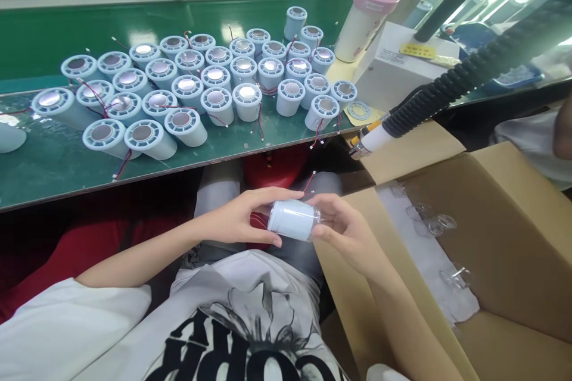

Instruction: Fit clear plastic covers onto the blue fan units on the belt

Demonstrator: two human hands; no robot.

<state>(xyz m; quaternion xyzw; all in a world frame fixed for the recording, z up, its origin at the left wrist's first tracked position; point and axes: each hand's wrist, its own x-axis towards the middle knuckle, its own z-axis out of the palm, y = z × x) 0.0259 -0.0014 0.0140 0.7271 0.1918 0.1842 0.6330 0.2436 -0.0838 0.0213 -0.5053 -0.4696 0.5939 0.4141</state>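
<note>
A pale blue cylinder (292, 219) lies sideways above my lap, with a clear plastic piece around its right end. My left hand (243, 216) curves around its left end, thumb below and fingers above. At the right end, my right hand (344, 227) holds the cylinder and clear piece between thumb and fingers. A thin red wire with a small white connector sticks up behind the cylinder. On the green bench (210, 158) stand several similar blue cylinders (247, 101) with round metallic centres and red and dark wires.
An open cardboard box (513, 238) with several clear plastic pieces (440, 224) sits at the right. Over its corner hangs a black corrugated hose (447, 86). A pink-lidded bottle (364, 18) stands beside a white device (393, 65). Part of a person shows at the far right.
</note>
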